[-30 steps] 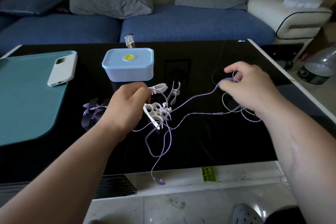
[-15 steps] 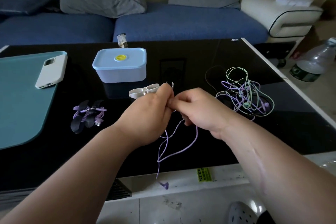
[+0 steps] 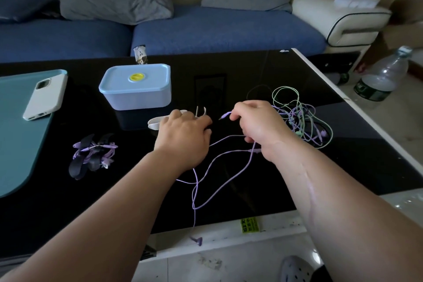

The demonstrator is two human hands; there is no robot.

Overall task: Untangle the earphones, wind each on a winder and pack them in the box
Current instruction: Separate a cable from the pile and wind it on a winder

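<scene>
Near the table's (image 3: 229, 64) front edge, mid-span, the purple earphone (image 3: 194, 207) lay loose: cable looped over the black top, one earbud (image 3: 198, 240) dangling past the front edge. Right hand (image 3: 258, 126) pinched it at the plug end, plug (image 3: 223, 117) pointing at the left hand (image 3: 183, 137). Left fingers curled over the white winders (image 3: 158, 121), prongs showing above the knuckles. Tangled earphones (image 3: 302, 119) — purple and green — sat just beyond the right hand, toward the right edge. Box (image 3: 137, 89), lid on, nearer the back edge. Wound earphone on a dark winder (image 3: 91, 158) left of the hands — phone (image 3: 45, 96) on a teal mat (image 3: 18, 144) at the left edge.
</scene>
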